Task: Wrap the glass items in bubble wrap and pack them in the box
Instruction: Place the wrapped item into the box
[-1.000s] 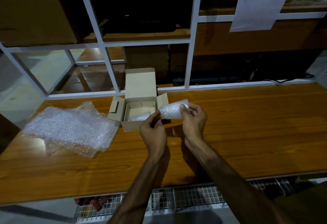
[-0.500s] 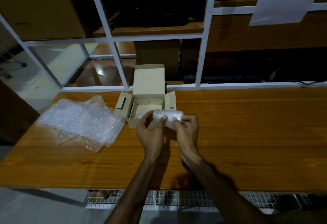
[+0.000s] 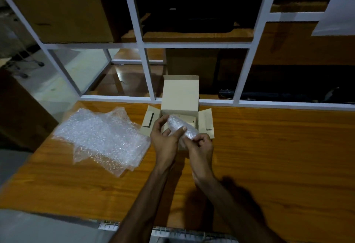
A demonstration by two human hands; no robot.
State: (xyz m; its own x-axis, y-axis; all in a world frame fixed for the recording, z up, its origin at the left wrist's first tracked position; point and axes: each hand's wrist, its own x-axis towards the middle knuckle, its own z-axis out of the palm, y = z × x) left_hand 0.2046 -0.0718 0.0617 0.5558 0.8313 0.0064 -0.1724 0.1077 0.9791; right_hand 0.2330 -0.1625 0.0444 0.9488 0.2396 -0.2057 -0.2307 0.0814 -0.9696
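Your left hand (image 3: 165, 137) holds the wrapped glass item (image 3: 181, 127) from the left side, with the thumb laid across the bundle and the other fingers curled behind its far end. To the left of this hand, a loose pile of bubble wrap sheets (image 3: 101, 137) lies flat on the wooden counter (image 3: 269, 156), near its left edge and just beside the box. The wrapped glass item is a long roll of bubble wrap, tilted so that its far end points up-left and its near end down-right. You hold it just above the front edge of the open cardboard box (image 3: 180, 97), so it is not yet inside. The box stands on the counter at the back, with its lid upright and one side flap open on each side. What lies inside the box is mostly hidden by your hands. Your right hand (image 3: 200, 146) pinches the near end of the roll between the thumb and the bent fingers. Behind the counter a white frame (image 3: 149, 74) divides the dark shelves. On the far right, a white sheet of paper (image 3: 338, 8) hangs at the upper corner.
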